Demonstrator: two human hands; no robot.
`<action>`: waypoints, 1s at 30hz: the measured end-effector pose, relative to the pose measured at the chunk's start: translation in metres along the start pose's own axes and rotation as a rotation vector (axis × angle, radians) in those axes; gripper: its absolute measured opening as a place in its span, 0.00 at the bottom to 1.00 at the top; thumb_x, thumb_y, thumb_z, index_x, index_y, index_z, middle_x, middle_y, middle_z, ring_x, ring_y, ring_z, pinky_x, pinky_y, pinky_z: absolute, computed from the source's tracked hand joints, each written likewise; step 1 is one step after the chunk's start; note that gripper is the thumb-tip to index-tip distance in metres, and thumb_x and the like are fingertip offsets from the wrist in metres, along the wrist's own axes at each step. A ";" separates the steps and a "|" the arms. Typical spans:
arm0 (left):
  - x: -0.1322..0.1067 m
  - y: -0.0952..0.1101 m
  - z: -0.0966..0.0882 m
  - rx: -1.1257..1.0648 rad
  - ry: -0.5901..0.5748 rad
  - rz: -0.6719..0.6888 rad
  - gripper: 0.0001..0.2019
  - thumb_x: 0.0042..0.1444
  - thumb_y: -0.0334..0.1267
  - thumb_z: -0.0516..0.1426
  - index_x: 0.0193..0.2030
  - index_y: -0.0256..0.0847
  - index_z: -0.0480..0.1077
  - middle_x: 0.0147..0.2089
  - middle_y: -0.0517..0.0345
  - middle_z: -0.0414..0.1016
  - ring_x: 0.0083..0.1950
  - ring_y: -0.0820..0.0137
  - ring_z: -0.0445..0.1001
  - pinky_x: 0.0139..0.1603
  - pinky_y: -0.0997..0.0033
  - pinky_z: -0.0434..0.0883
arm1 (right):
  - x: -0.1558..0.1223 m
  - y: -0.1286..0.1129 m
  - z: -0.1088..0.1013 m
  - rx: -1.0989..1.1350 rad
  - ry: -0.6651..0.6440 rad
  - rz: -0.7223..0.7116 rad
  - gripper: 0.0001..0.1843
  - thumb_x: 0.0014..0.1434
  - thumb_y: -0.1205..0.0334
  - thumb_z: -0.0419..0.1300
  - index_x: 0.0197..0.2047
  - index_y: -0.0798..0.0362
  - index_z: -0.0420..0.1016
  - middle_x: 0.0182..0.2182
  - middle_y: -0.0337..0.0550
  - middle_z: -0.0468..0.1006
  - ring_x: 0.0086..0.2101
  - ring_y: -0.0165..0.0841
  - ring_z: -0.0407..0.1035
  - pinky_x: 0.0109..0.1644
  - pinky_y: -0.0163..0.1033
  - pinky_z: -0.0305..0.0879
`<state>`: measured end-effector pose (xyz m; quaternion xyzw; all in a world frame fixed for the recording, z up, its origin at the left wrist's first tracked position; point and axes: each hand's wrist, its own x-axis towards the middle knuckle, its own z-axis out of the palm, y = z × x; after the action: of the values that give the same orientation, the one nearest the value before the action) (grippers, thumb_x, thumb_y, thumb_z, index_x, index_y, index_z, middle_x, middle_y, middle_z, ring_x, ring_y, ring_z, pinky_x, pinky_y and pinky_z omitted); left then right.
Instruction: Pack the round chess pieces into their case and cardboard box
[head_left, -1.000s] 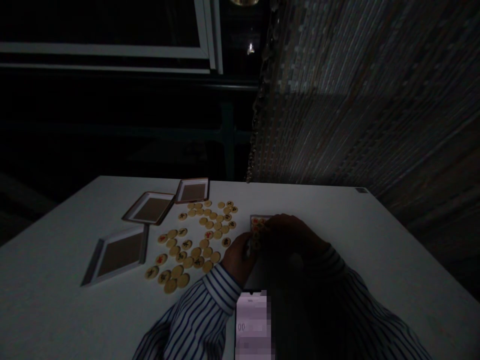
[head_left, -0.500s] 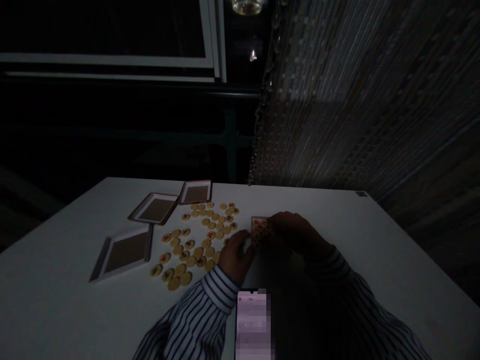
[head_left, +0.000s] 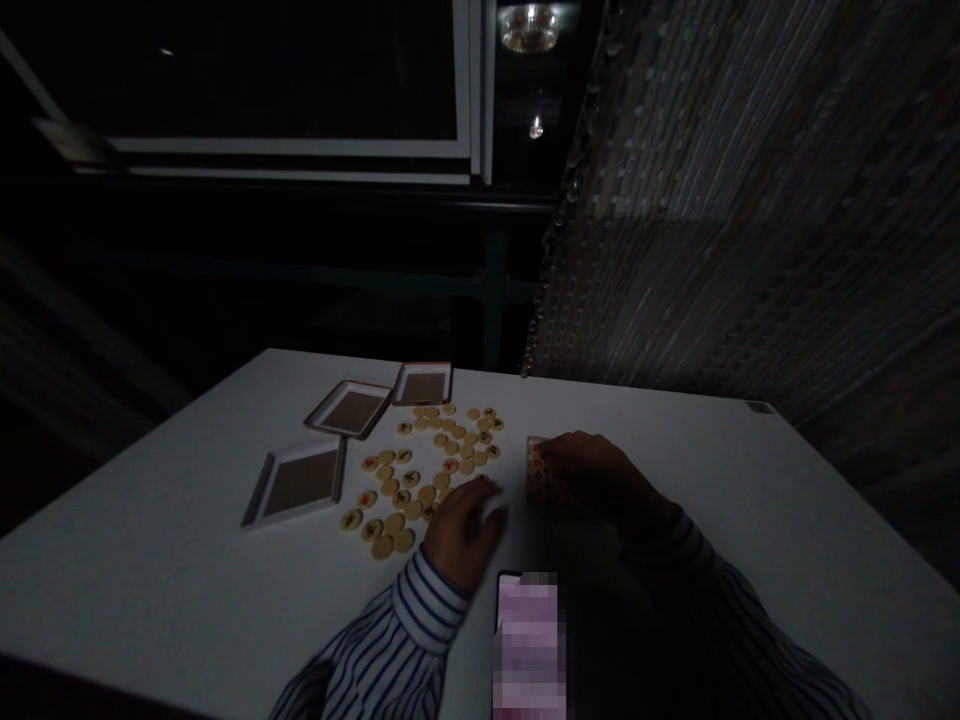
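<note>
Many round tan game discs (head_left: pixel 427 468) with red or black marks lie spread on a white table (head_left: pixel 150 590). My left hand (head_left: pixel 461 525) rests at the near edge of the discs, fingers curled down onto them. My right hand (head_left: pixel 592 475) grips a small box (head_left: pixel 541 472) that holds several discs with red marks. The room is very dark and my fingers are hard to make out. Both sleeves are striped white and blue.
Three shallow white-rimmed brown trays lie left of the discs: a near tray (head_left: pixel 298 483), a middle tray (head_left: pixel 349 408) and a far tray (head_left: pixel 424 384). A lit phone (head_left: pixel 528 640) lies between my forearms. A beaded curtain (head_left: pixel 750 200) hangs at the right.
My left hand has let go of the small box and moved left and down onto the loose discs. My right hand stays on the box. The camera view shifted left.
</note>
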<state>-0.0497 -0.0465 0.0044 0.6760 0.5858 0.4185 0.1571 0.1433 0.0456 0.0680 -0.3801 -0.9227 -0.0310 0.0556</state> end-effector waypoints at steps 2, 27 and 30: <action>-0.002 0.000 -0.005 0.002 -0.003 -0.006 0.12 0.51 0.35 0.52 0.43 0.39 0.68 0.45 0.49 0.72 0.48 0.65 0.69 0.50 0.60 0.67 | 0.001 -0.004 0.000 0.013 0.005 -0.022 0.17 0.57 0.63 0.49 0.50 0.53 0.66 0.42 0.48 0.73 0.40 0.35 0.67 0.40 0.38 0.60; -0.019 -0.075 -0.081 0.335 0.169 -0.120 0.15 0.49 0.44 0.51 0.39 0.39 0.70 0.39 0.51 0.75 0.40 0.63 0.73 0.42 0.61 0.70 | 0.041 -0.068 -0.005 0.007 -0.025 -0.236 0.14 0.58 0.62 0.45 0.43 0.52 0.68 0.37 0.46 0.73 0.36 0.34 0.65 0.37 0.39 0.55; -0.022 -0.082 -0.076 0.339 0.216 -0.121 0.15 0.50 0.45 0.50 0.39 0.39 0.70 0.38 0.52 0.75 0.40 0.64 0.73 0.43 0.61 0.69 | 0.047 -0.079 -0.003 0.023 -0.024 -0.244 0.14 0.58 0.62 0.45 0.44 0.52 0.67 0.38 0.46 0.72 0.38 0.35 0.65 0.38 0.39 0.55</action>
<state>-0.1601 -0.0662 -0.0164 0.6076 0.7007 0.3740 0.0022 0.0541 0.0221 0.0759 -0.2644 -0.9631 -0.0223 0.0448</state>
